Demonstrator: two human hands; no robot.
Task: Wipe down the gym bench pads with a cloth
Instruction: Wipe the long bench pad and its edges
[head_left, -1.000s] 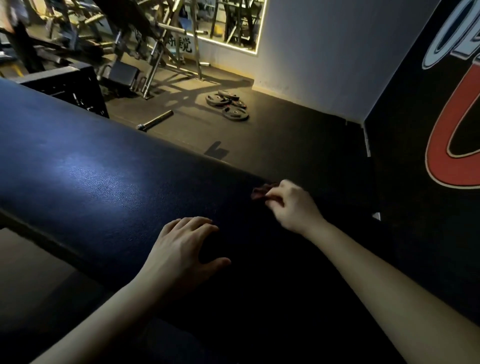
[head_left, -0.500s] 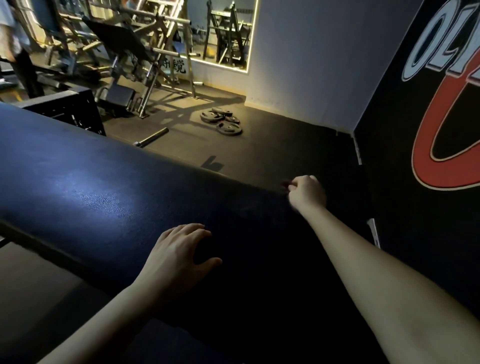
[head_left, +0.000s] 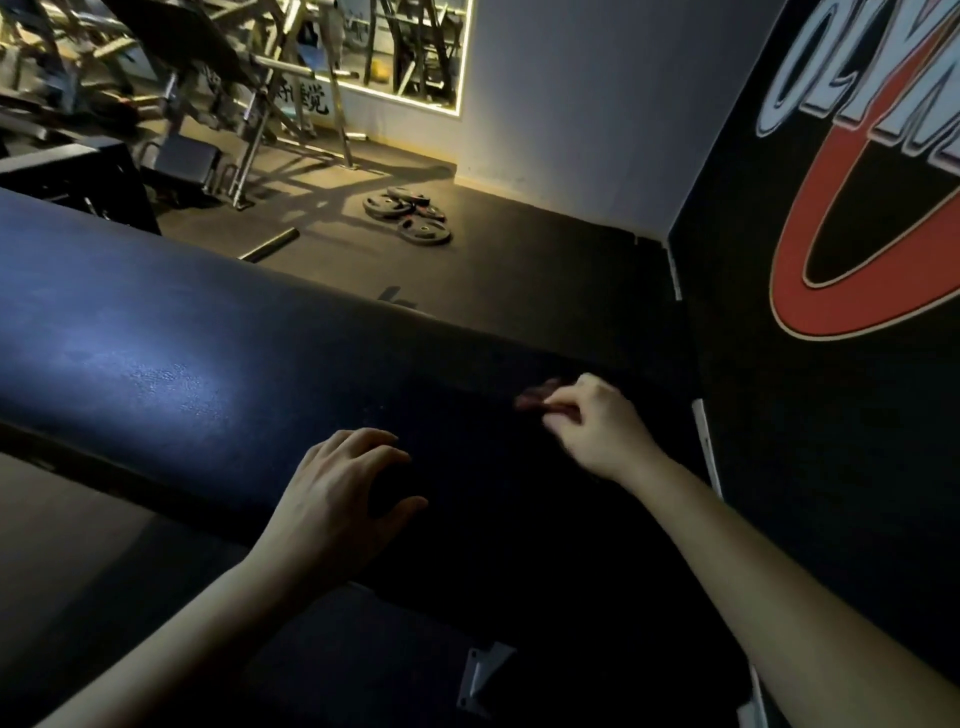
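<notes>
Wiping stroke in progress, by my read. Right hand (head_left: 597, 426) is at the pad's (head_left: 208, 374) far edge, toward its right end. Its fingers are curled and pinch a small reddish cloth (head_left: 540, 401), which pokes out past the fingertips onto the pad. That area is blurred, so I can't tell how much cloth is bunched inside the hand. Left hand (head_left: 337, 499) lies on the pad by the near edge, fingers spread and lightly arched, thumb out, holding nothing. Looks like a brace.

Handling, judged:
- Cloth: soft, light, floppy, a small wad. Pinched at one end it will likely fold and skid. Better flattened under the fingers with the palm pressing, for more contact.
- Pad: looks like textured vinyl over foam, with a firm skin and some give. The cloth should glide dry and drag if damp. Not fragile.
- Pad is fixed and heavy, so it needs no holding. The left hand only steadies the body.

Coverage: the pad is long and runs off left, with a sheen patch there. The cloth is at the right end only, so I'd guess most of the surface is left. The rounded far edge needs the cloth wrapped over the lip.

Risk: the right end is dim, so strips are easy to miss. Plates (head_left: 410, 213) lie on the floor (head_left: 519, 260) beyond the far edge, well apart.
</notes>
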